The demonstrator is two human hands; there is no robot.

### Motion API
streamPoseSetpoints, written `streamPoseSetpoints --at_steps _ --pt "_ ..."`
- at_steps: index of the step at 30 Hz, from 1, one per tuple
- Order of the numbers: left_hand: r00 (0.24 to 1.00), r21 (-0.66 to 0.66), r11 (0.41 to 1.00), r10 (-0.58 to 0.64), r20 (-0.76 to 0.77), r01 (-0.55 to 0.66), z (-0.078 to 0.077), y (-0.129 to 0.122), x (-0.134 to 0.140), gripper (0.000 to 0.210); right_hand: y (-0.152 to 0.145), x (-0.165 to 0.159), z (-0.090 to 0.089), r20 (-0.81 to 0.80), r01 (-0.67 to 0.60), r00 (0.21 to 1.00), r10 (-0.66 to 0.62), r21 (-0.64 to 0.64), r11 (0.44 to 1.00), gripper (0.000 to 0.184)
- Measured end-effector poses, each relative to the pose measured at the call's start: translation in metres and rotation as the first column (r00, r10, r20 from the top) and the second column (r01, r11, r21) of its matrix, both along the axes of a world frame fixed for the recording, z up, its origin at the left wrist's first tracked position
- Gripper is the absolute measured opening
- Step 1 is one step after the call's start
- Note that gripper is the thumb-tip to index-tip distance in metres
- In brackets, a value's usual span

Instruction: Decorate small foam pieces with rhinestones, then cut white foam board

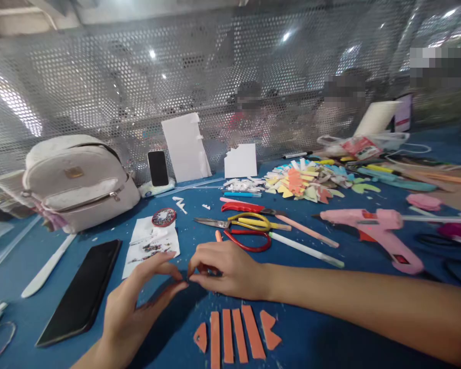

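Orange foam strips (232, 335) lie in a row just below our hands. Left hand (138, 302) & right hand (226, 271) meet fingertips, pinching sth. too small to tell, over blue table (330, 328), prob. for fine control.

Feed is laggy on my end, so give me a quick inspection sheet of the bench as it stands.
Surface: blue table top, strewn with small white scraps.
Job's things: six orange foam strips and cut pieces in a row near the hands; something tiny at the fingertips, too small to tell.
Clutter: red and yellow scissors, pink glue gun, black phone lying flat, pile of coloured foam offcuts, beige backpack.
Grips: left hand and right hand meet fingertip to fingertip.
Cables: thin cable at the left edge.
Surroundings: perforated metal screen; people beyond it.
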State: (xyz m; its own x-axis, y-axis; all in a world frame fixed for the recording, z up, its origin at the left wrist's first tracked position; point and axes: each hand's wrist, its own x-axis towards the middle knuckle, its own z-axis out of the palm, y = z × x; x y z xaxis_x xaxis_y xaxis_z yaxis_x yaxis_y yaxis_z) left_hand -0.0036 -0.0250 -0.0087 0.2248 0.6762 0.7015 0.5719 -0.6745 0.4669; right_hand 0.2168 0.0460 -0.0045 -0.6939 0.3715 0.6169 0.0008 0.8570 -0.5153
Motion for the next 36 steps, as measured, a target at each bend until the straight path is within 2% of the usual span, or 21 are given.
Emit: streamPoseSetpoints --at_steps 4,9,20,25,30,33,36 --pt "0.995 -0.113 0.994 0.022 0.093 -0.012 -0.005 -0.001 0.000 0.049 0.003 0.001 -0.002 0.037 -0.026 0.999 0.029 -0.075 0.997 0.008" --pt "0.993 -0.122 0.992 -0.012 0.118 0.026 -0.004 0.000 -0.001 0.049 0.004 0.001 -0.001 0.062 -0.042 0.997 0.047 -0.092 0.995 0.011" --pt "0.994 -0.140 0.989 -0.034 0.107 0.049 -0.004 -0.002 -0.002 0.048 0.004 -0.001 0.000 0.073 -0.076 0.995 0.073 0.043 0.996 0.020" --pt "0.990 -0.137 0.990 -0.016 0.137 0.035 -0.003 -0.004 -0.001 0.044 0.005 -0.001 -0.002 0.154 -0.070 0.986 0.057 0.082 0.994 0.022" --pt "0.998 -0.109 0.993 -0.034 0.051 0.039 -0.003 -0.002 -0.002 0.046 0.005 -0.001 -0.002 0.236 -0.066 0.971 0.039 0.107 0.992 0.016" --pt "0.999 -0.073 0.996 0.051 -0.006 -0.051 0.001 0.005 -0.006 0.041 0.005 -0.001 -0.002 0.208 -0.070 0.977 0.047 0.109 0.992 0.015" --pt "0.970 -0.059 0.969 0.239 -0.051 -0.242 0.009 0.020 -0.018 0.031 0.006 -0.001 -0.001 0.198 -0.080 0.978 0.063 0.082 0.993 0.016"
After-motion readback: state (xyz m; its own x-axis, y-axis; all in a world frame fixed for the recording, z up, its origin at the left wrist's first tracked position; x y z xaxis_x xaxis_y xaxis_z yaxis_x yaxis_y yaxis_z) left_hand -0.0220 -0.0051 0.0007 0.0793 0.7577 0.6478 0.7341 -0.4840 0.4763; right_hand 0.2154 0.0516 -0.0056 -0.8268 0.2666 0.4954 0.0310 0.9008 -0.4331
